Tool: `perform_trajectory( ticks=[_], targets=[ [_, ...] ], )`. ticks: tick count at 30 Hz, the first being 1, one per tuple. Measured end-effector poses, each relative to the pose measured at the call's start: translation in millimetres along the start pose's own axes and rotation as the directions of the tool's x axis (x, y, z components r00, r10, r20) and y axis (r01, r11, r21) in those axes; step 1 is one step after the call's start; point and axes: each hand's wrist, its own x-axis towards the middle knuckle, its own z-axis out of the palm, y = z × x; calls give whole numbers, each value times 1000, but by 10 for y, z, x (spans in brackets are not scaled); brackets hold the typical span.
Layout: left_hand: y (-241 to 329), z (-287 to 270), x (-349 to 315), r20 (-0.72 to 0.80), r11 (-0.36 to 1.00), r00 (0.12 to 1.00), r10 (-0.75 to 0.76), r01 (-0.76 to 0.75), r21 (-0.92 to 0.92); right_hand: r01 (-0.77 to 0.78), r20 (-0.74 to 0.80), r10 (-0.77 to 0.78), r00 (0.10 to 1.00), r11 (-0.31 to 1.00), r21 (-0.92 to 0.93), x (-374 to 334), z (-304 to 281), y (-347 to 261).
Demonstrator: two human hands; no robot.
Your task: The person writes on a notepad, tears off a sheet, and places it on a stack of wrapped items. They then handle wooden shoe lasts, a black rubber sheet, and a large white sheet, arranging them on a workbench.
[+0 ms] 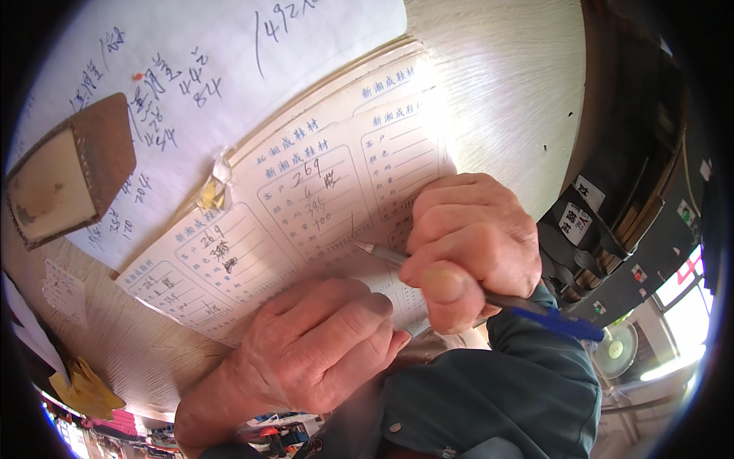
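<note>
A pen (368, 249) with a clear barrel and a blue cap end is pinched in my right hand (478, 241), its tip down by the handwriting. The hand rests on the right part of a sheet of printed label forms (306, 245). Some of its boxes are filled in by hand; others have only printed lines. Below the middle of the sheet, my left hand (317, 340) lies with fingers curled closed, close to the sheet's near edge. What those fingers hold, if anything, is hidden.
More label sheets (329, 92) lie stacked under the top one. A large handwritten paper (206, 38) covers the far left, with a brown leather-edged piece (69, 168) on it. Crumpled foil (218, 183) sits beside the stack. Dark tools (577, 260) and a fan (614, 348) are at right.
</note>
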Motion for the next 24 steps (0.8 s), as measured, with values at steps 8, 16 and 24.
perform_trajectory(
  ticks=[8, 16, 24],
  targets=[
    [4, -4, -2, 10, 1000, 1000, -9, 9, -14, -39, -104, 31, 994, 996, -83, -50, 61, -12],
    [-11, -2, -5, 8, 999, 1000, -6, 6, -36, 46, -126, -59, 990, 993, -107, 15, 66, 38],
    [-9, -1, -27, 0, 1000, 1000, -11, 11, -21, -103, -88, 92, 992, 986, -130, -38, 61, -78]
  ],
)
